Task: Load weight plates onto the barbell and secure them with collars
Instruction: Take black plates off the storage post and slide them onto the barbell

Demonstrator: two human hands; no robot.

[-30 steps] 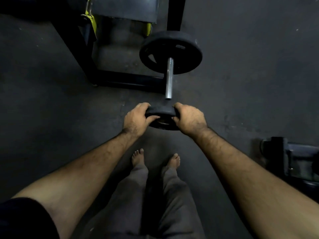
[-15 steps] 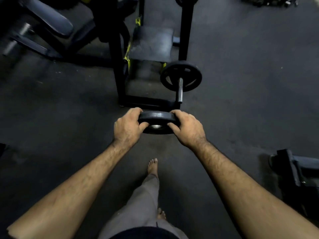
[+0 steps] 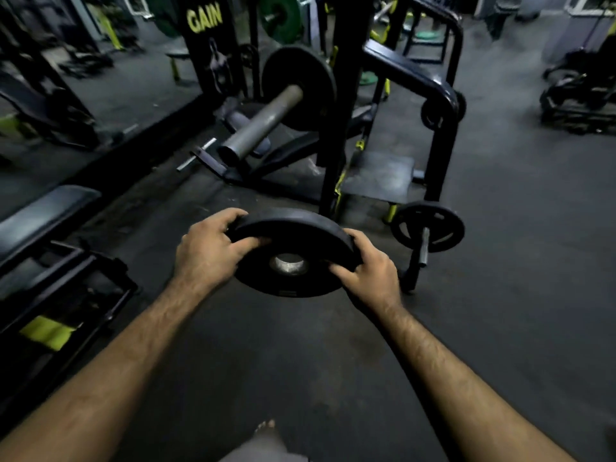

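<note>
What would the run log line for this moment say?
phase: carrying | held: weight plate | left hand: grips rim | right hand: grips rim | barbell sleeve: one plate on

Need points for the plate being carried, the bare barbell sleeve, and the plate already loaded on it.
carried plate [image 3: 266,281]: head view, lower face left of the centre hole.
barbell sleeve [image 3: 263,123]: head view, middle of the bare grey tube.
loaded plate [image 3: 313,76]: head view, black face right of the sleeve.

Your forearms bare, lightly haired, no sleeves, watch or rings showing. Your left hand [image 3: 206,251] and right hand [image 3: 373,275] ungloved. Grey trouser leg [image 3: 266,450] bottom centre; bare toes [image 3: 265,424] above it.
</note>
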